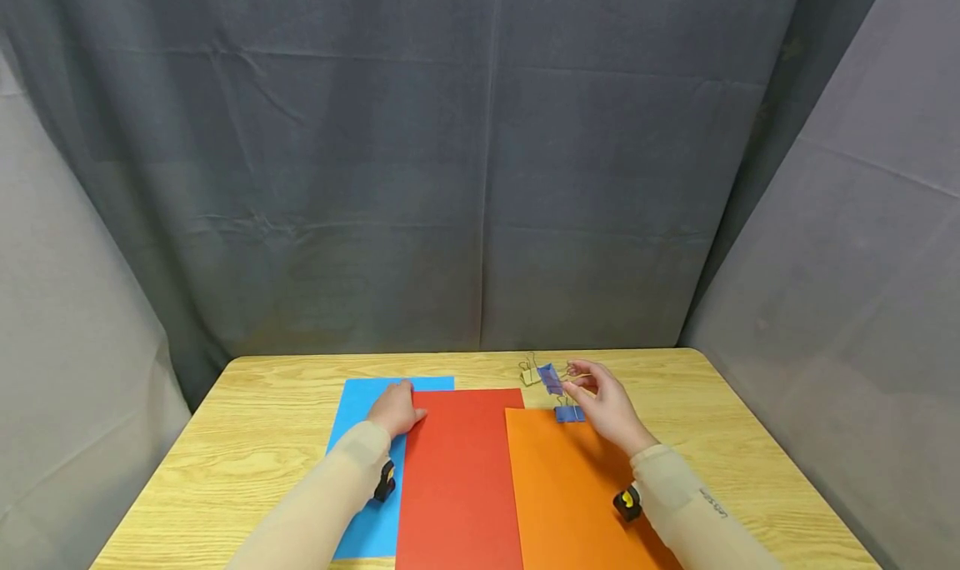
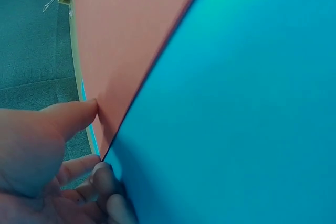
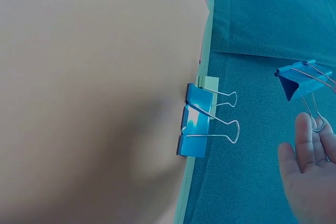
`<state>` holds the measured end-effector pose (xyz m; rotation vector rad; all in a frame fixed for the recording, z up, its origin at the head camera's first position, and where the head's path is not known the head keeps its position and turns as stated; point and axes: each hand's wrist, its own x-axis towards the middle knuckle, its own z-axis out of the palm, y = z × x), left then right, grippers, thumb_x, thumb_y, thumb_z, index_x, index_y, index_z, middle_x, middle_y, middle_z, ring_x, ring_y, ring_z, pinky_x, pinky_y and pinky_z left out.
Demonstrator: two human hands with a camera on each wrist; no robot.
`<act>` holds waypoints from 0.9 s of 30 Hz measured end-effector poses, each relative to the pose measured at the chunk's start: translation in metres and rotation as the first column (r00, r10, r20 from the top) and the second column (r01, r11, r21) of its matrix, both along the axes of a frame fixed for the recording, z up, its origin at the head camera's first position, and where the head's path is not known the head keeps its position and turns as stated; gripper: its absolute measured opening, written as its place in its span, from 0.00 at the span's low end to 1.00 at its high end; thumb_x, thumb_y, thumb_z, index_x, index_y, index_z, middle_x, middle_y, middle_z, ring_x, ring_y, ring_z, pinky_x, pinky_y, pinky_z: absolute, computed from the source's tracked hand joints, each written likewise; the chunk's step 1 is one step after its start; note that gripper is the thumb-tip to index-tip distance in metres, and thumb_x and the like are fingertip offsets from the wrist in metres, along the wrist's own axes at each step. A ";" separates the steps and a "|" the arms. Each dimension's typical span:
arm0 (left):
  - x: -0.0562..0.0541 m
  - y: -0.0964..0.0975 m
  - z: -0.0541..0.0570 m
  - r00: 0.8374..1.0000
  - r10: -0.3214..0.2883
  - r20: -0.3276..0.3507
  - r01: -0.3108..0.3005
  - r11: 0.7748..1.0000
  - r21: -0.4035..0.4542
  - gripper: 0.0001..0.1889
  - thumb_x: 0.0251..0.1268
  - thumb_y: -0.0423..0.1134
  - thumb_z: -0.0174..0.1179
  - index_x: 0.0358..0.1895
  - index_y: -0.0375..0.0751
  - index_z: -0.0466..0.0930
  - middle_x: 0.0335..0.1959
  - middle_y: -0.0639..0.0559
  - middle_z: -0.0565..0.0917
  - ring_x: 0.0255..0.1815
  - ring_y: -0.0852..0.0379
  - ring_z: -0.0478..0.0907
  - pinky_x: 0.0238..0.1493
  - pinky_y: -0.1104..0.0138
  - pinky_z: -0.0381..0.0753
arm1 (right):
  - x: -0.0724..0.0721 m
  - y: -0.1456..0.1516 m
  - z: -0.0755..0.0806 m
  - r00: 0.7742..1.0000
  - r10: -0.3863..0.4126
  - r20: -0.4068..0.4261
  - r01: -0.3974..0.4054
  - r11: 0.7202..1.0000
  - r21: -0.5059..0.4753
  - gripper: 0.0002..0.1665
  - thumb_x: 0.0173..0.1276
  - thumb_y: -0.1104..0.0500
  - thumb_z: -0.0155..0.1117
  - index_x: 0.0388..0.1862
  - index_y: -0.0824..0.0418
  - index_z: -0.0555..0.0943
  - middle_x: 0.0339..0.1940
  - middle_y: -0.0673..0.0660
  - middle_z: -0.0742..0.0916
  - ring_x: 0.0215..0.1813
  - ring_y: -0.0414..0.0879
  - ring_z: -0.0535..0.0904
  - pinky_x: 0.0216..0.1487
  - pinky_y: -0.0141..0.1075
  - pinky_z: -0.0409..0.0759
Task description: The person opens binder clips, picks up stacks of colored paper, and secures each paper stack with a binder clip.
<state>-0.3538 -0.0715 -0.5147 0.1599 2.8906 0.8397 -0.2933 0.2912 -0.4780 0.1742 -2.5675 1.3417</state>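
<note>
A blue binder clip (image 1: 550, 378) is held by its wire handles in my right hand (image 1: 611, 407), raised over the far edge of the orange sheet. One wire loop of this clip lies against the fingertips in the right wrist view. Another blue binder clip (image 3: 197, 121) sits at the orange sheet's (image 1: 577, 487) far edge, handles pointing away. My left hand (image 1: 393, 409) rests at the far left corner of the red sheet (image 1: 465, 478), which overlaps the blue sheet (image 1: 367, 537). In the left wrist view the thumb touches the red sheet and the fingertips are at its corner.
A pale yellow binder clip (image 1: 530, 377) stands near the table's far edge, just left of the held clip. The wooden table (image 1: 247, 437) ends in front of a dark grey curtain (image 1: 375, 178); light cloth hangs on both sides.
</note>
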 end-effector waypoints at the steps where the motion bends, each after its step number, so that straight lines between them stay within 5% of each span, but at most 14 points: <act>1: 0.000 0.000 0.000 1.000 -0.003 -0.004 0.003 1.000 -0.001 0.29 0.69 0.43 0.69 0.65 0.29 0.71 0.55 0.34 0.78 0.52 0.43 0.76 0.57 0.48 0.82 | 0.000 0.000 0.000 1.000 0.001 -0.003 -0.001 1.000 0.002 0.28 0.76 0.56 0.66 0.70 0.65 0.73 0.64 0.64 0.80 0.58 0.57 0.80 0.71 0.56 0.73; 7: 0.001 0.001 0.001 1.000 -0.007 -0.003 0.007 1.000 -0.001 0.27 0.69 0.43 0.69 0.63 0.30 0.72 0.53 0.35 0.77 0.50 0.44 0.76 0.54 0.49 0.82 | 0.000 -0.001 -0.001 1.000 0.010 -0.021 -0.010 1.000 0.002 0.28 0.76 0.57 0.65 0.70 0.66 0.73 0.64 0.64 0.80 0.57 0.57 0.80 0.71 0.57 0.73; 16: 0.003 0.002 0.002 1.000 0.005 0.014 -0.005 1.000 -0.004 0.34 0.69 0.43 0.68 0.71 0.28 0.66 0.64 0.31 0.73 0.61 0.38 0.75 0.63 0.46 0.79 | 0.000 -0.002 0.000 0.999 0.011 -0.031 -0.011 1.000 0.002 0.27 0.76 0.59 0.65 0.69 0.67 0.73 0.63 0.65 0.80 0.56 0.58 0.81 0.71 0.58 0.73; 27: 0.002 0.003 -0.001 1.000 0.017 0.002 -0.017 1.000 0.004 0.34 0.68 0.42 0.69 0.70 0.28 0.67 0.60 0.32 0.75 0.57 0.40 0.76 0.61 0.47 0.81 | 0.003 -0.002 0.000 0.999 0.010 -0.036 -0.010 1.000 0.011 0.27 0.76 0.59 0.65 0.69 0.67 0.73 0.62 0.64 0.81 0.56 0.57 0.81 0.71 0.57 0.73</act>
